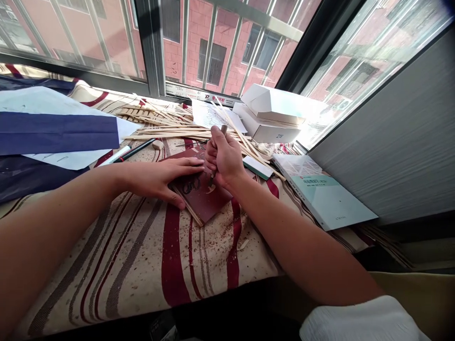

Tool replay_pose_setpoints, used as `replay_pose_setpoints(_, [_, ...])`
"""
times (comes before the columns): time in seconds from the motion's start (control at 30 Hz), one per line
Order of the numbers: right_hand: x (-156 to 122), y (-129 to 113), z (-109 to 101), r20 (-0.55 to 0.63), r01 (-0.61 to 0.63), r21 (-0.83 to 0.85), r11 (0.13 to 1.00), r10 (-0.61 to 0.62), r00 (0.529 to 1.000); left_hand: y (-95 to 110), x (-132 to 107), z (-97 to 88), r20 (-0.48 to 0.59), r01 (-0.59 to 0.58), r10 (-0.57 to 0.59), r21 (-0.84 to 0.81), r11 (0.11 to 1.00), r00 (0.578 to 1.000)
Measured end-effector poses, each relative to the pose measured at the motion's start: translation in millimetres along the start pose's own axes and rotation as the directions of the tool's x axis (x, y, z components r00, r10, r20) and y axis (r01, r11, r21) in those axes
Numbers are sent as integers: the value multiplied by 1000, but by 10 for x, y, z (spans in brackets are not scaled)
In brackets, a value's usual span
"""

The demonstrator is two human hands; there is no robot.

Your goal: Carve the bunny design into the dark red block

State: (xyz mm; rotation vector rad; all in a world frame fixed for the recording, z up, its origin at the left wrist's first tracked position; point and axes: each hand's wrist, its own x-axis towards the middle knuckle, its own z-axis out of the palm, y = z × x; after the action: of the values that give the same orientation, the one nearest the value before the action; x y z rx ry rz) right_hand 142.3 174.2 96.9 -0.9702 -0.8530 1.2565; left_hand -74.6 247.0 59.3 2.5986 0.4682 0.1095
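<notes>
A dark red, book-like block (pixel 216 204) with dark curled markings lies tilted on the striped cloth. My left hand (pixel 168 179) rests on its left side, fingers stretched out and thumb apart by the near left edge. Above its right half, my right hand (pixel 226 158) is a fist around a slim carving knife (pixel 223 129). The knife stands nearly upright, its handle end above the thumb and its narrow tip below the fist. A small pale shaving (pixel 211 189) lies under the tip. Whether the tip touches the surface, I cannot tell.
Thin wooden strips (pixel 163 128) are heaped behind the hands, beside a white box (pixel 273 125). A pale book (pixel 323 194) lies right. Pens (pixel 137 149) and blue and white sheets (pixel 57 130) lie left. Crumbs dot the striped cloth (pixel 142 265); windows stand behind.
</notes>
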Motion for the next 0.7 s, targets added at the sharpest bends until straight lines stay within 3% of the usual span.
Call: replay_pose_setpoints(0.7, [-1,27,1,51,63,4,998,-63,997,22,17,29,-9,3,-3,61,998,1000])
